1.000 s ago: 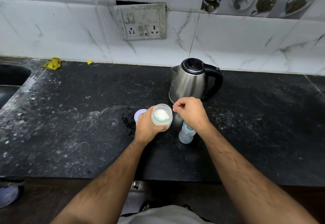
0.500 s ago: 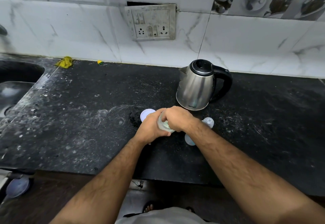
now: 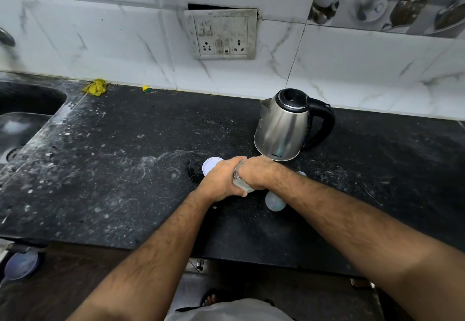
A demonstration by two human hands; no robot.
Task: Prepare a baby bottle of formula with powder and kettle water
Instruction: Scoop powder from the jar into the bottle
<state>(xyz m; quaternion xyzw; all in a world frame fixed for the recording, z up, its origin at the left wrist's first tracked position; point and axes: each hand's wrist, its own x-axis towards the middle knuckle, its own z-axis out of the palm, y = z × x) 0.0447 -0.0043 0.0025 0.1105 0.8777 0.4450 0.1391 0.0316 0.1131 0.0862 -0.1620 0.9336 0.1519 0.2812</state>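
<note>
Right hand (image 3: 254, 173) now down over powder jar (image 3: 240, 186) mouth, reaching in; left hand (image 3: 221, 182) gripping jar. Right grip state hidden. Scooping likely underway; bottle (image 3: 275, 201) waiting just right.

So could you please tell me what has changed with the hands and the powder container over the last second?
The right hand, which hovered pinched beside the open powder container, has moved left over its mouth and now covers it. The left hand grips the container as before. The kettle, the round lid and the baby bottle stayed put.
</note>
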